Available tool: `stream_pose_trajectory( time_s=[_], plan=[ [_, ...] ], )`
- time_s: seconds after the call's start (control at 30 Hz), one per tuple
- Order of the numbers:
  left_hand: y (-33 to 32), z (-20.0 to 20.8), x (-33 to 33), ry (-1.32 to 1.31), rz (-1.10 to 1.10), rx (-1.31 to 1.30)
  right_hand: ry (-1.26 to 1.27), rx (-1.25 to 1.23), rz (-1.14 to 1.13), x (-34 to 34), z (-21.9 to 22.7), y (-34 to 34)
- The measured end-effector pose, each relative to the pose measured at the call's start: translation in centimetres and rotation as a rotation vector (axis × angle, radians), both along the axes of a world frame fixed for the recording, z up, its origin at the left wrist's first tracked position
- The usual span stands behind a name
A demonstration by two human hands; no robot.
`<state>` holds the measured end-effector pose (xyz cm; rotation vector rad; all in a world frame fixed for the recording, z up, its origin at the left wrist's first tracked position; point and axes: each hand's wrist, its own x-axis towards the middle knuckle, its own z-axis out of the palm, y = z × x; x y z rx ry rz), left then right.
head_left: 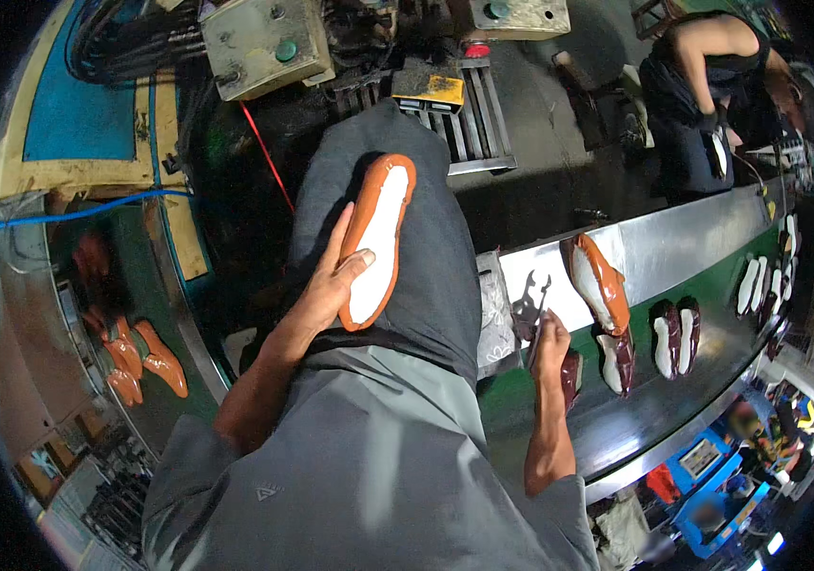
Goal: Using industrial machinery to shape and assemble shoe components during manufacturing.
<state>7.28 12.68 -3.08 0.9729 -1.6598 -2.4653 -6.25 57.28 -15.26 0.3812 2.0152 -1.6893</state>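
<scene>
On my lap lies an orange-brown shoe upper [380, 240] with its white underside facing up. My left hand [335, 285] is closed round its near end, the thumb resting on the white face. Off to the right, my right hand [549, 344] pinches the handle of dark metal pincers [528, 306], whose jaws point away from me over a pale metal surface. Close by the pincers stands another orange-brown shoe [599, 285] with a white underside. A dark maroon shoe [572, 379] is partly hidden behind my right wrist.
Several maroon and white shoes [678, 338] line the green conveyor belt [645, 414] on my right, edged by a metal ledge [702, 233]. More orange shoes [159, 359] lie at left. Machine boxes [264, 48] stand ahead. A co-worker [702, 86] bends over at far right.
</scene>
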Motion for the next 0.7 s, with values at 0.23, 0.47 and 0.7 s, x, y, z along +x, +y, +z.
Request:
stream_pose_trajectory(
  time_s=[0.23,0.47,0.7],
  plan=[
    [0.4,1.0,-0.1,-0.041,0.036,-0.013,1.077,0.085,0.686,-7.8,17.1,-26.7],
    [-0.4,-2.1,1.3,0.008,0.115,0.037,0.909,0.794,1.261,-10.4,11.8,-34.3],
    [-1.2,0.4,1.2,0.177,0.168,0.512,0.752,0.933,1.292,-8.4,11.1,-33.9]
  ],
)
